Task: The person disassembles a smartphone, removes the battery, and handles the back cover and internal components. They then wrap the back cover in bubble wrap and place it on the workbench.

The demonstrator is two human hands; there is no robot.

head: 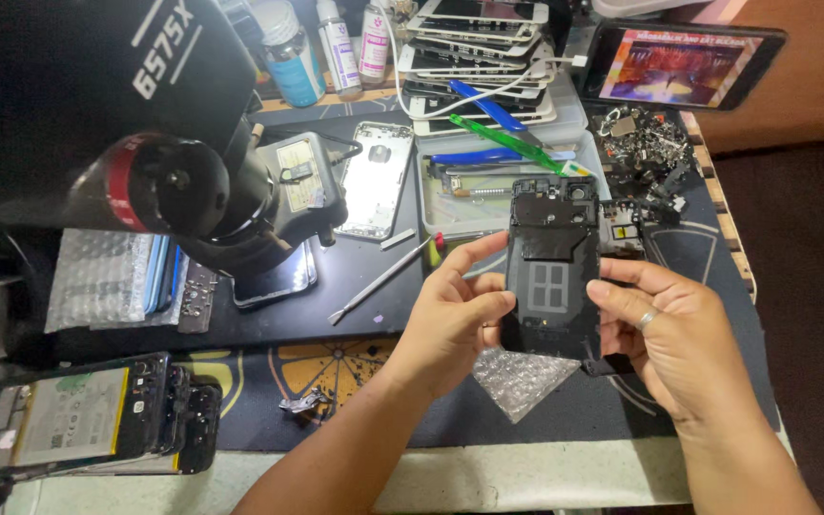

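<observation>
Both hands hold a black phone back cover (551,272) upright above the dark work mat (374,286), inner side facing me. My left hand (450,319) grips its left edge with the thumb and fingers. Along the cover's right edge and lower corner sits my right hand (674,334), which wears a ring. A piece of clear bubble wrap (519,380) lies on the mat just below the cover. A small circuit board (624,229) lies behind the cover's upper right.
A black microscope (145,143) fills the upper left. A metal pry tool (383,278), a silver phone shell (376,179), a clear tray (450,215) with tools, stacked phone screens (474,57), bottles (340,43), a lit phone (679,67) and opened phones (88,420) surround the hands.
</observation>
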